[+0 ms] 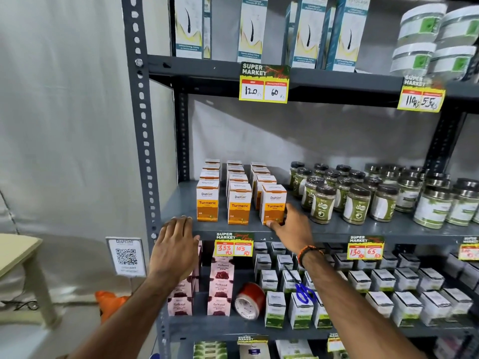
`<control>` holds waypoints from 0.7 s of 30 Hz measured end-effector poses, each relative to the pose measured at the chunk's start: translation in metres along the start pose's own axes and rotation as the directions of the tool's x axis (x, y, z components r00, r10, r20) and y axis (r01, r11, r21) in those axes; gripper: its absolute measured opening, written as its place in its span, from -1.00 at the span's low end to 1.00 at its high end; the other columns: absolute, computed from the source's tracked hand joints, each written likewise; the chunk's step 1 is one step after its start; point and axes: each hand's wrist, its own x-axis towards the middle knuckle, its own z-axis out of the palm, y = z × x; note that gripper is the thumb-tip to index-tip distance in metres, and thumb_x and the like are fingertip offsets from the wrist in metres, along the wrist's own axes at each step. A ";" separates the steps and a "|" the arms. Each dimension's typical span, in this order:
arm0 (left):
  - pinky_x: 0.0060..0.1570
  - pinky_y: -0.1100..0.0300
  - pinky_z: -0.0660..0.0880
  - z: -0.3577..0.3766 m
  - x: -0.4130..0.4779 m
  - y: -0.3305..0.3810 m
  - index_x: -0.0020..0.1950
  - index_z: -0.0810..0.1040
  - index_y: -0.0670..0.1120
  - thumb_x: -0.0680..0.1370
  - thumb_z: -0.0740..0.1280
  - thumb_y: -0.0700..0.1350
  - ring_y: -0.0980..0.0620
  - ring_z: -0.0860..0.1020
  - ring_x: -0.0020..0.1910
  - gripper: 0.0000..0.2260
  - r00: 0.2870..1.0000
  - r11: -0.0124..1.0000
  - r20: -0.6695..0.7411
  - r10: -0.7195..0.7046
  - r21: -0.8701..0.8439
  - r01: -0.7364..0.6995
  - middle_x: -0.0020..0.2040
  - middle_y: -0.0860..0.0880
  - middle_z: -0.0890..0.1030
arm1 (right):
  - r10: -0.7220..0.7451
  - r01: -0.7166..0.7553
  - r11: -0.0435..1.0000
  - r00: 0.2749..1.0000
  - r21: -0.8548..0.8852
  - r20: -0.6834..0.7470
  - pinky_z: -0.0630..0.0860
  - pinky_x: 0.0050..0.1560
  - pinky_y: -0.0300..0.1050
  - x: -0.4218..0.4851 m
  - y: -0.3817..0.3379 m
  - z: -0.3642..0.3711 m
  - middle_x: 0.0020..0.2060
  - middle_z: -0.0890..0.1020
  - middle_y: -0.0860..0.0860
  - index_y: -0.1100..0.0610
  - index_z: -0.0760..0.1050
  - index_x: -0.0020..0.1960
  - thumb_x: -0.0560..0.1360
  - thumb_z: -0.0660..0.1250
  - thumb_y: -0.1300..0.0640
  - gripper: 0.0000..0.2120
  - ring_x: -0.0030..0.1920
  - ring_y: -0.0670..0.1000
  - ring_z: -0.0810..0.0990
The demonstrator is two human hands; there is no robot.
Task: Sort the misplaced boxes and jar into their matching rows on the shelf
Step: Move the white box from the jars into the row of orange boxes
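Note:
Three rows of orange and white Turmeric boxes [239, 203] stand on the middle shelf [363, 229]. My right hand [293, 225] grips the front box of the right row [273, 203] at its lower right corner, thumb under its front edge. My left hand [176, 244] rests flat on the shelf's front left edge, fingers apart, holding nothing. Right of the boxes stand rows of green-powder jars [321, 203] with dark lids, then white-labelled jars [430, 206] with silver lids.
The lower shelf holds pink Gulkand boxes [220, 283], a red tape roll [250, 300], blue-handled scissors [303, 291] and several white boxes [383, 281]. Tall boxes [251, 27] and tubs [420, 37] fill the top shelf. Price tags [263, 84] hang on shelf edges. A table [18, 252] stands left.

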 end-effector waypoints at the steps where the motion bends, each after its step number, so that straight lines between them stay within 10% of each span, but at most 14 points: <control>1: 0.46 -0.16 0.33 0.000 0.000 0.000 0.47 0.34 -0.22 0.65 0.19 0.05 -0.21 0.41 0.43 -0.51 1.000 1.000 0.001 0.000 0.001 0.000 0.40 -0.23 0.49 | -0.002 0.002 1.000 1.000 0.004 -0.005 0.50 -0.02 -0.25 0.000 0.000 0.001 0.10 0.70 0.01 0.12 0.52 0.26 0.48 0.53 0.02 -0.58 0.03 0.01 0.68; 21: 0.45 -0.20 0.35 0.008 0.002 0.000 0.49 0.33 -0.21 0.66 0.16 0.07 -0.22 0.38 0.45 -0.51 1.000 1.000 -0.011 -0.017 0.002 0.017 0.43 -0.22 0.47 | -0.001 0.001 1.000 1.000 0.021 0.003 0.61 0.10 -0.09 -0.003 0.001 -0.001 0.09 0.71 -0.03 0.08 0.52 0.23 0.49 0.52 -0.01 -0.62 0.03 -0.03 0.68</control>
